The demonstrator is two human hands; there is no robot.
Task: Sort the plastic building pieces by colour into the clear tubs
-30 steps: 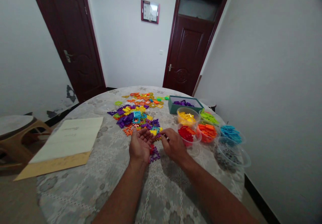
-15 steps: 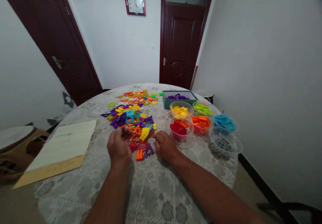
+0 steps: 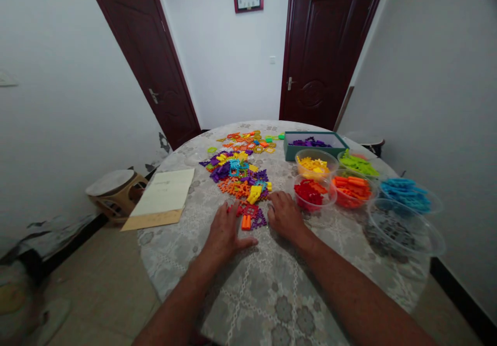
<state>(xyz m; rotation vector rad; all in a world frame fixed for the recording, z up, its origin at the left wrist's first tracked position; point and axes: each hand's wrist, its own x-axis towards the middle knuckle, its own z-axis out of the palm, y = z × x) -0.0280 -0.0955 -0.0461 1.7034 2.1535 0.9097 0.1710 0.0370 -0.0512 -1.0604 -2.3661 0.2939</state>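
Observation:
A heap of small coloured plastic pieces (image 3: 240, 172) lies spread over the middle of a round table (image 3: 272, 294) with a patterned cloth. My left hand (image 3: 225, 232) lies flat on the cloth, palm down, fingers stretched out, just left of an orange piece (image 3: 246, 222) and red pieces (image 3: 248, 210). My right hand (image 3: 285, 214) rests on the cloth to the right of those pieces, fingers curled downward. Neither hand holds anything that I can see.
Right of the heap stand clear bowls sorted by colour: yellow (image 3: 315, 163), red (image 3: 310, 193), orange (image 3: 351, 188), green (image 3: 359, 163), blue (image 3: 407, 190), dark pieces (image 3: 399, 229). A green box (image 3: 310, 143) holds purple pieces. Paper on cardboard (image 3: 163, 198) overhangs the left edge. A stool (image 3: 114, 190) stands beside the table.
My left hand turned from palm up to flat on the cloth, and pieces it held now lie on the table. The view swung left and tilted down.

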